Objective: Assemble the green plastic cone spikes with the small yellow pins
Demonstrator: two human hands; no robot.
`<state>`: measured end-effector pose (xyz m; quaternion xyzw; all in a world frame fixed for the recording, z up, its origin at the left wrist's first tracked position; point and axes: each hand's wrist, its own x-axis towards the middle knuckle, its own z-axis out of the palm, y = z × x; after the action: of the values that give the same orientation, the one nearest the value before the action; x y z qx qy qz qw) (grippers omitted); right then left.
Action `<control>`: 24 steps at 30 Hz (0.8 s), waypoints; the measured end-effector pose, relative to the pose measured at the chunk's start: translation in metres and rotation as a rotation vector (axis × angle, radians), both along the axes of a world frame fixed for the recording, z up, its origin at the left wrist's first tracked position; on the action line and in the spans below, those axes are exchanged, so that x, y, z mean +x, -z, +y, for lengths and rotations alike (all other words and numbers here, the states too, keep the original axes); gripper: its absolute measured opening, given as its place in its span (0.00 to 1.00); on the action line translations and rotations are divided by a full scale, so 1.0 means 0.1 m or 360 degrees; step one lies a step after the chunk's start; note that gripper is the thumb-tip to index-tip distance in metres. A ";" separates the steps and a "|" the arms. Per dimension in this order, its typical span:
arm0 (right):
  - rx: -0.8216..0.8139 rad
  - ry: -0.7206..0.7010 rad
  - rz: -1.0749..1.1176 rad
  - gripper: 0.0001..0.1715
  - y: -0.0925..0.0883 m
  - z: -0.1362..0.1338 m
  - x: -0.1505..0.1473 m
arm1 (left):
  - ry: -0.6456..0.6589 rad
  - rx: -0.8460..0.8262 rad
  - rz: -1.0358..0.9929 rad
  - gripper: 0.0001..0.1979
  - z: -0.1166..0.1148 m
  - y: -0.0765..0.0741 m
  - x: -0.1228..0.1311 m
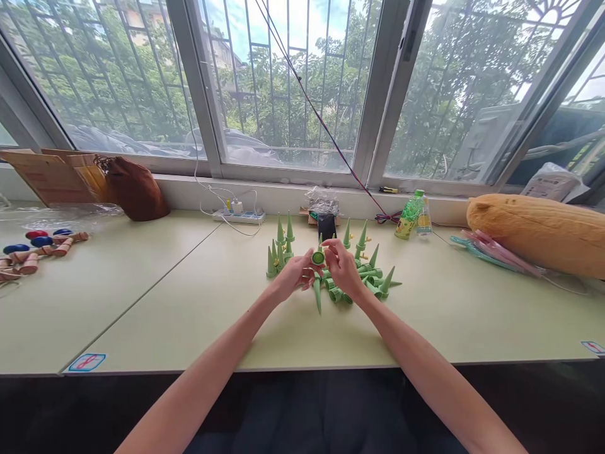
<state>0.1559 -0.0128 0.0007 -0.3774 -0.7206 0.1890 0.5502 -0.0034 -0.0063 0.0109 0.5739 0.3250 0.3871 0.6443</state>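
My left hand (299, 272) is closed around a green plastic watering spike (318, 258), whose round open end faces me. Close to its right side is my right hand (341, 265), fingers bent and pinched; what lies between the fingertips, if anything, is too small to make out. Green cone spikes (282, 236) stand upright in a group behind my left hand, some with small yellow parts. Behind and to the right of my right hand are more upright spikes (362, 239). Green tube pieces (336, 294) lie under and beside it, and one cone (317, 295) points towards me.
Behind the spikes are a dark phone-like slab (326, 226) and clear plastic wrap (322, 200). A power strip (239, 217) and a green-capped bottle (409, 215) stand near the sill. Wooden kendama toys (42, 249) lie far left, a plush cushion (539, 230) far right.
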 end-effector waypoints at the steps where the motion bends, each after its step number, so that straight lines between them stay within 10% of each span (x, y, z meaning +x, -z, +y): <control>1: -0.0013 -0.0007 0.0011 0.14 0.00 0.00 0.00 | -0.0034 0.0074 0.0017 0.27 0.00 0.00 0.00; 24: -0.0185 0.0068 0.0017 0.14 0.01 0.04 0.01 | -0.0378 0.1222 0.0433 0.14 0.04 0.11 0.00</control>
<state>0.1568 -0.0089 -0.0002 -0.4229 -0.6973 0.2206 0.5350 -0.0039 -0.0024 0.0003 0.7767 0.3033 0.4723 0.2859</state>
